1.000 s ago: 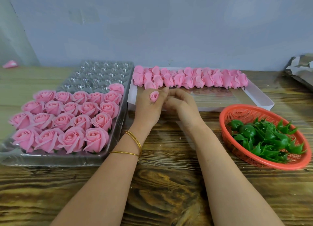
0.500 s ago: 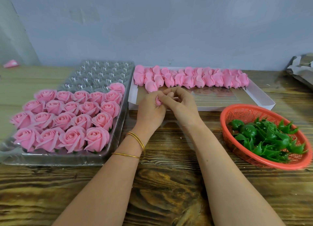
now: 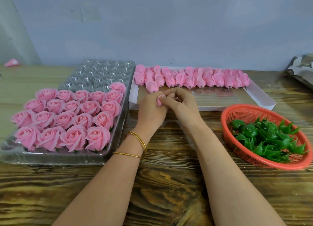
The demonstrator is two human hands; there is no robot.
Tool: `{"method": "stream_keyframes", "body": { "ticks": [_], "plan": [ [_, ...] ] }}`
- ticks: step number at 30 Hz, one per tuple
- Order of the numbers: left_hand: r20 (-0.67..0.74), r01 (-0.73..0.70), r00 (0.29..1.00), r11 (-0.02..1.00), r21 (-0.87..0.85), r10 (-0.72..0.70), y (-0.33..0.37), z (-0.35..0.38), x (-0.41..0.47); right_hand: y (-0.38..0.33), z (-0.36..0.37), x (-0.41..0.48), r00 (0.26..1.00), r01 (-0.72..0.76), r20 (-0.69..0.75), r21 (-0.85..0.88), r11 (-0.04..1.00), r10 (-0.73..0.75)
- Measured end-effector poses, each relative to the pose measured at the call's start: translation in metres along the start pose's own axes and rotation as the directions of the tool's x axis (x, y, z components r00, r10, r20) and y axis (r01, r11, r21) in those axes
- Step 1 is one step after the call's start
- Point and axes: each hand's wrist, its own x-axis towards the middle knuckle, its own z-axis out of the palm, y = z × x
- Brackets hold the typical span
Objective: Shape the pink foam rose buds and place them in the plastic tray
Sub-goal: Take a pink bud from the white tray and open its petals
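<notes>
**Two hands on one squishy pink foam rose bud (image 3: 160, 100)**

Both meet over the near edge of the white cardboard box (image 3: 237, 101). The left hand (image 3: 150, 110) cups the bud with curled fingers while the right hand (image 3: 183, 105) pinches its soft petals with its fingertips. To the left, the clear ribbed plastic tray (image 3: 94, 73) has its near half packed with rounded, opened roses (image 3: 67, 117); the back cups are shiny. Smooth closed buds (image 3: 194, 78) line the box's far side. Spiky green calyxes (image 3: 264, 137) fill a red mesh basket (image 3: 227, 114) on the grainy wooden table (image 3: 169, 183).
</notes>
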Motion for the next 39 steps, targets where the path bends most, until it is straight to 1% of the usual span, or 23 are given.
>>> {"method": "stream_keyframes", "body": {
  "ticks": [4,8,12,14,16,19,21,23,25,27,29,31,34,36,39],
  "plan": [
    [0.000,-0.016,1.000,1.000,0.011,0.016,0.001,0.000,-0.001,0.002,0.000,0.001,1.000,-0.003,0.002,0.001,1.000,0.003],
    [0.000,-0.002,1.000,0.999,0.032,0.002,0.001,0.000,-0.001,0.003,-0.002,0.001,1.000,0.001,0.007,0.000,1.000,-0.001],
    [-0.010,0.007,1.000,1.000,0.017,-0.007,0.003,-0.001,-0.001,0.005,-0.003,0.001,1.000,0.010,0.024,0.009,1.000,-0.010],
    [-0.004,0.035,0.999,0.999,0.008,-0.035,0.004,-0.002,0.000,0.005,-0.002,0.000,0.999,0.004,0.032,0.044,0.999,-0.006],
    [0.004,0.060,0.998,0.998,0.002,-0.060,0.004,-0.002,0.001,0.003,-0.003,0.001,0.999,-0.025,0.030,0.119,0.993,0.021],
    [-0.044,0.035,0.998,0.999,-0.007,-0.035,0.004,-0.002,0.003,0.001,-0.005,0.004,0.997,-0.074,-0.004,0.210,0.975,0.077],
    [-0.087,0.014,0.996,1.000,-0.023,-0.016,0.004,-0.002,0.006,0.002,-0.006,0.005,0.997,-0.073,-0.009,0.175,0.982,0.076],
    [-0.108,0.031,0.993,0.997,-0.073,-0.039,0.004,-0.002,0.008,0.004,-0.006,0.003,0.999,-0.045,0.027,0.091,0.995,0.043],
    [-0.106,0.078,0.990,0.982,-0.172,-0.097,0.004,-0.001,0.007,0.006,-0.004,0.000,0.995,-0.019,0.102,0.073,0.997,0.012],
    [-0.089,0.131,0.982,0.943,-0.306,-0.165,0.006,0.001,0.006,0.008,-0.003,0.000,0.982,-0.007,0.187,0.055,0.998,-0.003],
    [-0.065,0.193,0.969,0.896,-0.401,-0.238,0.006,0.003,0.006,0.009,-0.002,-0.001,0.973,0.006,0.232,0.016,1.000,-0.009],
    [-0.030,0.234,0.962,0.873,-0.427,-0.272,0.005,0.004,0.006,0.009,-0.002,-0.001,0.974,0.021,0.226,-0.016,1.000,-0.017],
    [0.002,0.208,0.973,0.874,-0.438,-0.231,0.007,0.004,0.005,0.009,-0.002,-0.001,0.982,0.059,0.184,-0.046,0.997,-0.049],
    [0.034,0.210,0.975,0.857,-0.470,-0.221,0.009,0.002,0.004,0.010,-0.001,0.000,0.985,0.061,0.166,-0.040,0.997,-0.053],
    [0.062,0.248,0.966,0.835,-0.491,-0.250,0.012,0.001,0.003,0.010,-0.002,0.001,0.981,0.048,0.189,-0.001,0.999,-0.047]
  ]
}}
